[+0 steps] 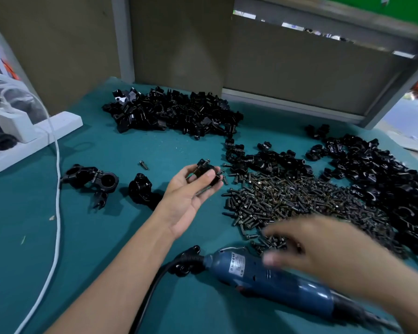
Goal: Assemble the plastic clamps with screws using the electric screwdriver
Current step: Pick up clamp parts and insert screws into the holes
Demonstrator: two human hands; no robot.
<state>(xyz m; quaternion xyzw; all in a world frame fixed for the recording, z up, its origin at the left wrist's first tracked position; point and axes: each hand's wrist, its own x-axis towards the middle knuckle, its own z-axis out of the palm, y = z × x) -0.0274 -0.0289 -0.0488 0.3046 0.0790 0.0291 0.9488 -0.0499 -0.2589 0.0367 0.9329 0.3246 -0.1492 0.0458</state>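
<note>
Green mat: left hand is pinching a probably light, rigid clamp by its flanks; right hand is hovering, blurred, grip untellable.

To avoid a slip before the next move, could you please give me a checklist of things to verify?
1. Grip on the clamp by the left hand: ok.
2. Start of the screw in it: sticks out on top; depth cannot tell.
3. Reach to the electric screwdriver, lying on the table: ok.
4. Whether the right hand is free: blurred, cannot tell.
5. Supply in the screw pile: ok.
</note>
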